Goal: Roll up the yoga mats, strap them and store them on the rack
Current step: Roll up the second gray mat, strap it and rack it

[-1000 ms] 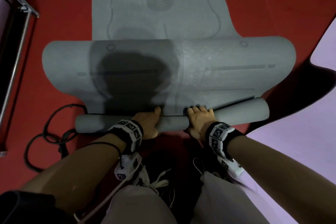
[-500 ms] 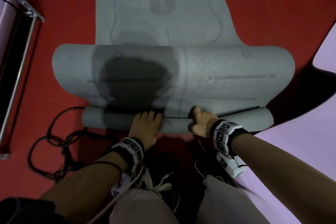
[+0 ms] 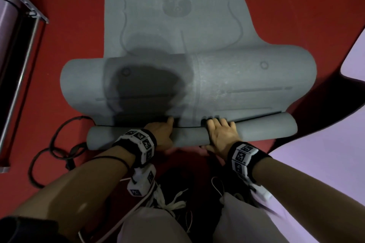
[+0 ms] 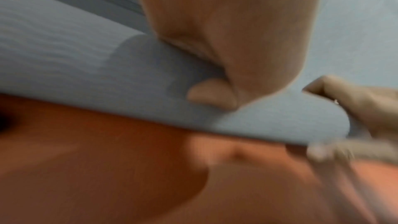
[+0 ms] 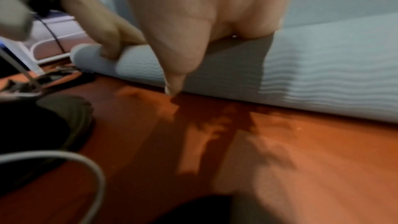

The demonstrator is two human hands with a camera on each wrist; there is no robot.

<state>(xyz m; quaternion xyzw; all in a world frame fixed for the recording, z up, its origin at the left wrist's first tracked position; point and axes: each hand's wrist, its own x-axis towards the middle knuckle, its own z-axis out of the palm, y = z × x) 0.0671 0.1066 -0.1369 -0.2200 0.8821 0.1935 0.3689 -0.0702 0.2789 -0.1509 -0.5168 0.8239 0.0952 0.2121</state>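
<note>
Grey foam fills my view: the yoga mat (image 3: pixel 173 25) lies lengthwise on the red floor (image 3: pixel 296 6), its near end wound into a slim roll (image 3: pixel 262 131) just ahead of my knees. My left hand (image 3: pixel 161 133) lies across the top of the roll with the fingers curled over the far side, and my right hand (image 3: pixel 222 133) does the same beside it, thumb down the near face, so both grip the roll. I judge they sit close to the middle so the push stays even and the ends don't cone. A black strap (image 3: pixel 59 144) waits on the floor at my left, near the metal rack (image 3: pixel 23 61), handy for tying later.
</note>
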